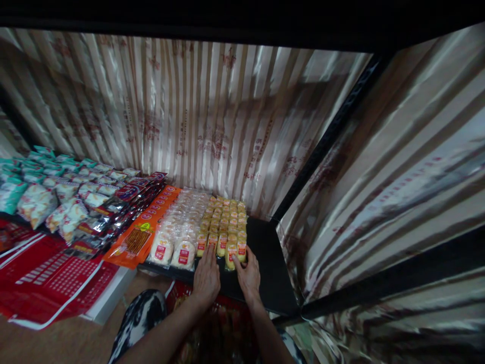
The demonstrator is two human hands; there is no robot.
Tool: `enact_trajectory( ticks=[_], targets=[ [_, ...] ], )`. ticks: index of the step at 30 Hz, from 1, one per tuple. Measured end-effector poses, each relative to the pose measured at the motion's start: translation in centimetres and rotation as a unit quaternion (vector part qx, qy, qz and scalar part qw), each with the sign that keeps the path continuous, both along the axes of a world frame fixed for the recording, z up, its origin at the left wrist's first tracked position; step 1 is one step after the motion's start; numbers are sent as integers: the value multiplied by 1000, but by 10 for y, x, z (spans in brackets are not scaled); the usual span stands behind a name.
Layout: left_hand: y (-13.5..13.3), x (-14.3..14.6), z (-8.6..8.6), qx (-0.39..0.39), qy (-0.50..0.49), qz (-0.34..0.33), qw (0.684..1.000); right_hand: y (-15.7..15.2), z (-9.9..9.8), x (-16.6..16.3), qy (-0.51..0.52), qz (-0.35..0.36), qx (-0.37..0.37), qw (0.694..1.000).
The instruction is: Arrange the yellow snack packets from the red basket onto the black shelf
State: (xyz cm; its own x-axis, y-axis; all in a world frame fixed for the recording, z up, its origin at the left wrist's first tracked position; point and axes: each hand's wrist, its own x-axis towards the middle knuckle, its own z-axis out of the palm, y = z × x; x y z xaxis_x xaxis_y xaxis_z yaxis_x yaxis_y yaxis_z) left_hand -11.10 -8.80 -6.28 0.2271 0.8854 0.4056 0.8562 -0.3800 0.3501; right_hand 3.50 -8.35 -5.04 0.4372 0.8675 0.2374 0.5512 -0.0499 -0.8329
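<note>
Rows of small yellow wrapped cakes (223, 222) with red labels stand on a black shelf (265, 253). My left hand (207, 278) has its fingers stretched out flat, with the tips at the front of the yellow rows. At the front right corner my right hand (249, 275) has its thumb and fingers around a pair of yellow wrapped cakes (231, 255), which sit slightly forward of the others. White round wrapped cakes (184, 255) with red labels stand in rows just left of the yellow ones.
Further left lie an orange snack bag (142, 232), dark shiny packets (113, 205), and white and green bags (38, 199). A red and white package (56, 283) sits lower left. Striped printed sheeting (182, 101) hangs behind. A black post (329, 141) rises at the right, and a dark beam (189, 23) crosses above.
</note>
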Motion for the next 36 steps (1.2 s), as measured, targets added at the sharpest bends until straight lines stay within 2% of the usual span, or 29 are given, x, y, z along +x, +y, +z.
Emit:
enact_trajectory(
  ticks=[8,14,21,26,28,31,33,36],
  targets=[
    [-1,-1,4,9,-14,-2,1000,0,1,-1,-12,1,-15,1000],
    [-4,-4,4,-5,-89,63,994,1,-1,1,-30,1,-21,999],
    [9,1,-1,-8,-135,48,990,1,-3,0,-38,8,-9,999],
    [-7,-4,4,21,-131,2,991,2,-7,2,-33,8,6,999],
    [-18,-1,7,3,-117,-46,992,2,-8,2,-28,10,8,1000],
    [-31,9,12,-71,-93,-109,987,1,-8,2,-28,8,15,999],
    [-33,18,14,-112,-72,-115,984,0,-8,3,-33,3,19,999],
    [-28,29,16,-144,-51,-73,986,0,-8,3,-39,-1,18,999]
  ],
)
